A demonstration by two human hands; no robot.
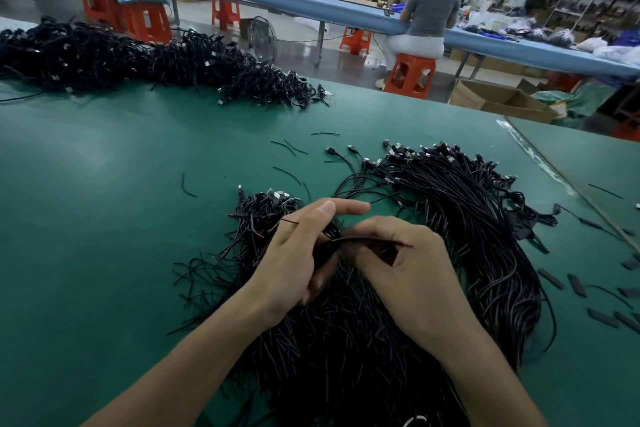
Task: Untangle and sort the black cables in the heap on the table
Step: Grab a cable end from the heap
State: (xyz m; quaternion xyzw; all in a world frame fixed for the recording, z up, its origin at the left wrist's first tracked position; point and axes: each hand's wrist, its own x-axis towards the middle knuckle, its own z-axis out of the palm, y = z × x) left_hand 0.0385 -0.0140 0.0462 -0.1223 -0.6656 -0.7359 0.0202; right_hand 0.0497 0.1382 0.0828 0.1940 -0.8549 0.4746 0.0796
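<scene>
Left hand: the left hand (298, 253) has its lower fingers curled round a black cable (367, 240), with the forefinger sticking out straight above it.
Right hand: the right hand (412, 274) sits just beside the left and pinches the same cable near its bare, red-tipped end.
Cable: it's stretched between the two hands. It might be one strand or two in the left grip; the shadow there is too deep to call.
Heap: the tangled heap (346, 340) lies directly under both wrists on the green bench (104, 218).
Sorted bundle: the combed bundle (467, 204) lies beyond and to the right of the right hand, plugs lined up at the far end.
Risk: a hard pull here could drag neighbouring strands up and tighten the knot, because the cable's tail looks buried under the wrists.
Risk two: a dragged loop could spill into the combed bundle close by and undo the sorting.
</scene>
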